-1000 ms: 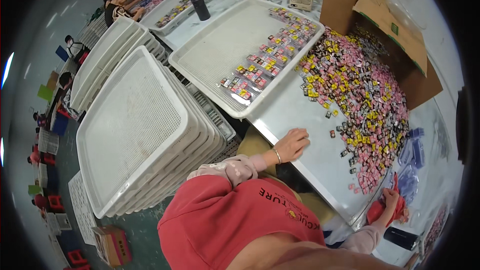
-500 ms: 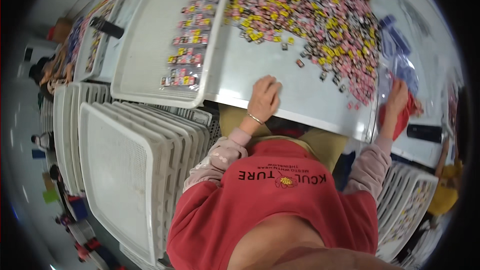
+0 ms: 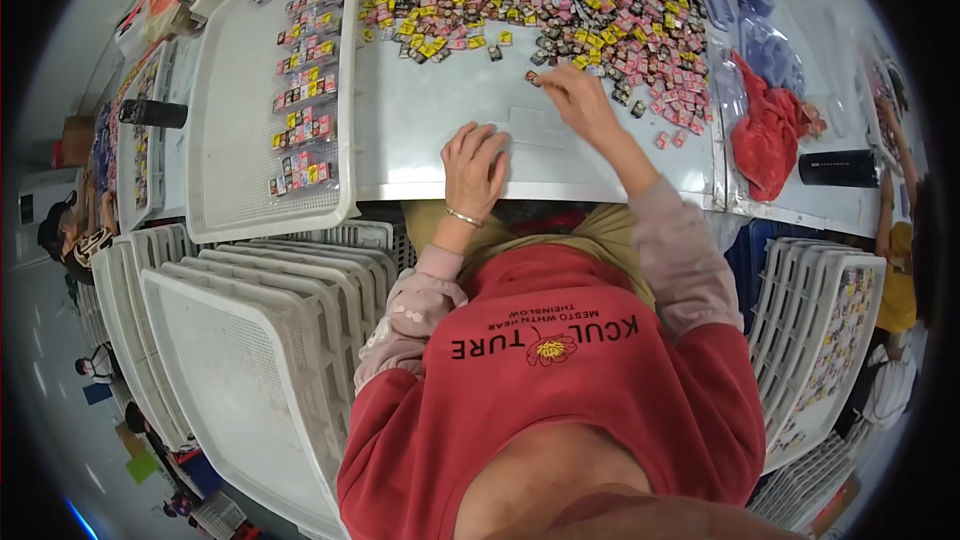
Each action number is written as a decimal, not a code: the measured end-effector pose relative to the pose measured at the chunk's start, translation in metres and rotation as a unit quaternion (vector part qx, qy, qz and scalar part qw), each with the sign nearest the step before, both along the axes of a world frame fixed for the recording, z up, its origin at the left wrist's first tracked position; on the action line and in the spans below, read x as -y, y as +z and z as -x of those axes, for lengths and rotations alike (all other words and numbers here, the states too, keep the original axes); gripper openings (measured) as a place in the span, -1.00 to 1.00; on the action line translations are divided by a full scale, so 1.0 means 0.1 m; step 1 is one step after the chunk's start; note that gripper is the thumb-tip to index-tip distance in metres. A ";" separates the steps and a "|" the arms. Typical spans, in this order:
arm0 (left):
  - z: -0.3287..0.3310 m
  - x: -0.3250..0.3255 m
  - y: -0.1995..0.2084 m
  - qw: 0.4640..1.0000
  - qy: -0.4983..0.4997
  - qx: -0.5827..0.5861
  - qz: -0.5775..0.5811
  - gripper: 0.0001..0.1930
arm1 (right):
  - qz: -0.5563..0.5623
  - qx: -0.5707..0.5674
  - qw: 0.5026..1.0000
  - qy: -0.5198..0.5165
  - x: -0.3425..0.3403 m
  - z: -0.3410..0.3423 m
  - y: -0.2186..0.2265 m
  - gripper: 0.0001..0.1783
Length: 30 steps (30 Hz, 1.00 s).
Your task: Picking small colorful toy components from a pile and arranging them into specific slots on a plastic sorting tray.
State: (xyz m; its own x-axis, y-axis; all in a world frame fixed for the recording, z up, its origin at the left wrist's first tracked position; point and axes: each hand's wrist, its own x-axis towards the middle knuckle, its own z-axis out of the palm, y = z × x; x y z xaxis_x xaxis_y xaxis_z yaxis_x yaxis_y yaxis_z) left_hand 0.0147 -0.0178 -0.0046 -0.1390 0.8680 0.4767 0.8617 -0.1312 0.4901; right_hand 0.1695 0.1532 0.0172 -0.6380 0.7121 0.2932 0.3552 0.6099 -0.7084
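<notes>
My left hand point(image 3: 474, 162) rests near the table's front edge with bent, slightly parted fingers, and I see nothing in it. Just beyond its fingertips lies a clear, thin plastic piece point(image 3: 537, 127), its outline faint against the white top; whether the hand touches it, I cannot tell. My right hand point(image 3: 583, 105) reaches in over the table, thumb and forefinger closed at a small dark and reddish square piece point(image 3: 532, 77). Beyond it spreads a heap of small square pieces point(image 3: 600, 25) in pink, yellow and black.
At the left a white tray point(image 3: 350, 70) holds rows of clear packs point(image 3: 305, 90) of such pieces. Stacked trays point(image 3: 215, 350) stand below it. To the right lie a red cloth or bag point(image 3: 765, 135), clear bluish plastic point(image 3: 770, 50) and a black cylinder point(image 3: 840, 168). Other people sit at both sides.
My right hand has left the red cloth or bag and come left to the small piece by the heap. The clear plastic piece now shows on the table. The view has shifted.
</notes>
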 end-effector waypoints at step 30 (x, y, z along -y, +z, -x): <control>0.14 -0.10 -0.08 0.995 0.017 0.089 -0.045 -0.81 | 0.025 0.031 0.997 0.064 0.50 0.34 -0.17 -0.80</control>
